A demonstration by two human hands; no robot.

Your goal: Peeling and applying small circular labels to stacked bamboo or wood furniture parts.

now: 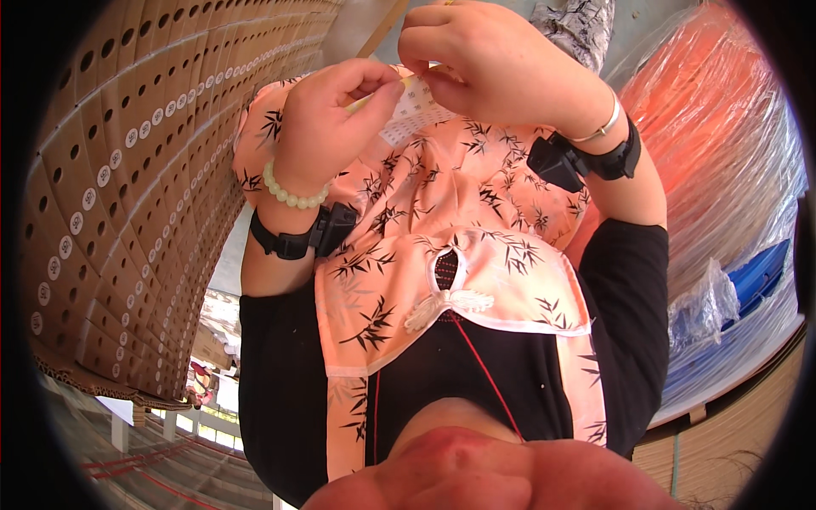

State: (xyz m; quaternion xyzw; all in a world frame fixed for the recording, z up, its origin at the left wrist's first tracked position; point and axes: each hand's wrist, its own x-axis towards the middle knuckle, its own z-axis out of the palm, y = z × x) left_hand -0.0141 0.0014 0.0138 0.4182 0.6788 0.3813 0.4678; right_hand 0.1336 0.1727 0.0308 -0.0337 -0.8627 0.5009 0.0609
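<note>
Both my hands are raised close together over my lap, at the top of the view. Between them is a white sheet of small printed labels point(414, 113) with a yellowish edge. My left hand point(333, 119) is closed, thumb and forefinger pinched at the sheet's upper left edge. My right hand point(489, 64) is bent over it with its fingers pinched at the upper right edge. Whether the right fingertips also hold a single loose label is hidden. A peach apron point(442, 187) with black bamboo print lies behind the sheet.
A tall wall of brown cardboard cartons point(136, 161) with holes and round white labels rises at my left. Orange goods under clear plastic wrap point(705, 110) stand at my right, with a blue piece point(756, 285) below. A grey patterned item point(582, 30) is beyond my right hand.
</note>
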